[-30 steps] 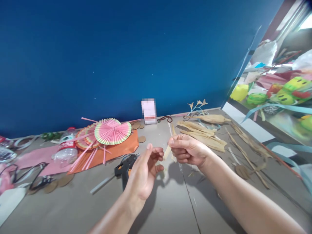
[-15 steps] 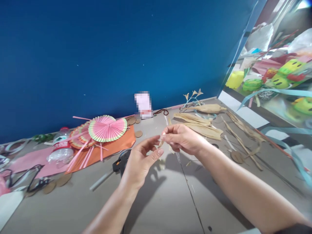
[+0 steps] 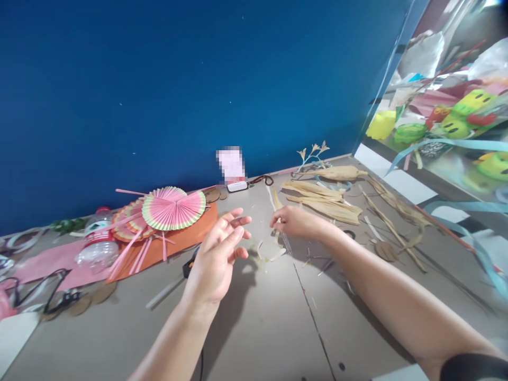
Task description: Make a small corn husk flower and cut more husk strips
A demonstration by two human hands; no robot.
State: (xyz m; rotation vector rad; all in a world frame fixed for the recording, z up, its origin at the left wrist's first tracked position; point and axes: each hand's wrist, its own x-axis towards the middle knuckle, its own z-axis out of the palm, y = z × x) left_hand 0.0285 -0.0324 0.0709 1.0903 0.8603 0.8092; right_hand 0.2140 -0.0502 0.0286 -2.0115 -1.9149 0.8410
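Yellow strip (image 3: 277, 199) on the desk (image 3: 257, 338), just left of the husks (image 3: 327, 207). Right hand (image 3: 293, 221) over it, with fingers curled close together; cannot tell if pinching anything. Best to pinch softly: thin, may tear. Left hand (image 3: 216, 254) farther left of the husks, with fingers spread, looking empty. Pink fan (image 3: 174, 209) farthest left.

Husks (image 3: 333, 210) right — fans (image 3: 173, 209) seemingly on paper (image 3: 198, 231)

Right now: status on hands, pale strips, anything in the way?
Left hand open, nothing visible in it. Right hand at pale strips, fingers bunched, grip unclear. Glue gun partly hidden behind left hand; dried husks beyond right wrist.
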